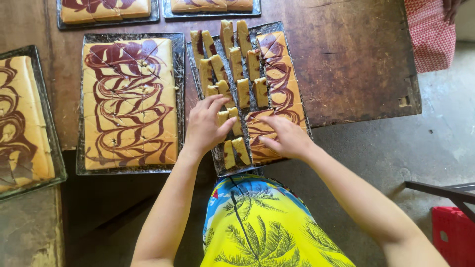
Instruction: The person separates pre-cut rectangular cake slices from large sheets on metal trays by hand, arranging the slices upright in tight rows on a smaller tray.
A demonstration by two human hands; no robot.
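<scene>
Resting on the dark tray (198,74) of cut marbled cake | left hand (205,126): fingers grasping a cake slice (222,118) near the tray's middle | right hand (287,137): fingers spread flat on the uncut slab (277,84) along the tray's right side | tray sits on the wooden bench (356,59), beside a whole marbled cake (129,101).

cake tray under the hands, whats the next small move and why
Probably lift the slice under the left hand off the uncut-looking block and stand it with the separated slices. The right hand steadies the marbled block, and the tray rows beside it are already turned on edge.
</scene>
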